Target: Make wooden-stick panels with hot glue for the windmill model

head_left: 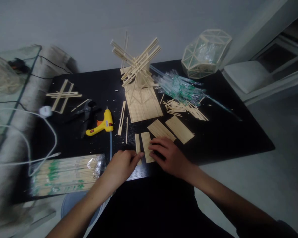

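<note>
On the dark table before me lie a narrow strip of wooden sticks (137, 144) and, just right of it, a wider flat panel of sticks laid side by side (146, 142). My left hand (124, 165) has its fingers curled, with the thumb over the lower part of the narrow strip. At the wider panel's right edge is my right hand (167, 155), fingers apart and tips against the sticks. Two more stick panels lie beyond: one partly behind my right hand (160, 128), the other farther right (180, 129).
A stick-built windmill model (141, 76) stands at the back on a wooden base (145, 110). A yellow glue gun (104, 124) lies left, above a bagged bundle of sticks (64, 175). Loose short sticks (186, 109), plastic wrappers (181, 87) and a faceted frame (206, 54) are right.
</note>
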A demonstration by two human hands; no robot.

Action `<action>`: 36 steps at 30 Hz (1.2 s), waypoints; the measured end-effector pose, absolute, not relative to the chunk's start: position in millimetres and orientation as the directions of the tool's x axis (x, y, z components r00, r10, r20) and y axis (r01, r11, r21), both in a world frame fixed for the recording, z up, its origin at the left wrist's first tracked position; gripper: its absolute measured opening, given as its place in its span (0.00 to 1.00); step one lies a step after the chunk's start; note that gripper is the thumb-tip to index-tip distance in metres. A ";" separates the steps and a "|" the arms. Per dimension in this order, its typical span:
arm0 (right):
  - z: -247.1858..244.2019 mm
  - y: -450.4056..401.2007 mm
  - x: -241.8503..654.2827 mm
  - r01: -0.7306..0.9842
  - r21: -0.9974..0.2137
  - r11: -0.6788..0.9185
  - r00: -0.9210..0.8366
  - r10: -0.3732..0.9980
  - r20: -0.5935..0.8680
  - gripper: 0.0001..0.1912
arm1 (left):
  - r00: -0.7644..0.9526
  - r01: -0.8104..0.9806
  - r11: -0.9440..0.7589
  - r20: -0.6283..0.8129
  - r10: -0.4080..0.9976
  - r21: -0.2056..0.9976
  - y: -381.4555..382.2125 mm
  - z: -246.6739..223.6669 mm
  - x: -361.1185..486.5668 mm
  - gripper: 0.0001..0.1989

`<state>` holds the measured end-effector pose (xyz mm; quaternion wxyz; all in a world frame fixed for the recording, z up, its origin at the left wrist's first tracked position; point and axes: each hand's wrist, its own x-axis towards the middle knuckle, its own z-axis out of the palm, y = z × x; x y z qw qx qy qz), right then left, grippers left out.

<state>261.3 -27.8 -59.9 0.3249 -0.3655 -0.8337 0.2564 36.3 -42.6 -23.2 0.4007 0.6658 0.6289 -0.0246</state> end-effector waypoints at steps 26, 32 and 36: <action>-73.1 -29.2 262.6 0.414 -0.541 0.732 -0.664 0.649 0.371 0.15 | 0.488 0.736 -0.464 0.088 0.868 0.494 -60.9 -46.4 7.6 0.22; -63.5 -20.2 273.8 0.497 -0.590 0.636 -0.565 0.754 0.336 0.16 | 0.471 0.721 -0.443 0.092 0.877 0.533 -61.3 -47.0 5.5 0.29; -55.6 -10.2 284.8 0.696 -0.551 0.461 -0.390 0.886 0.250 0.13 | 0.493 0.718 -0.457 0.079 0.866 0.525 -62.7 -45.6 8.4 0.32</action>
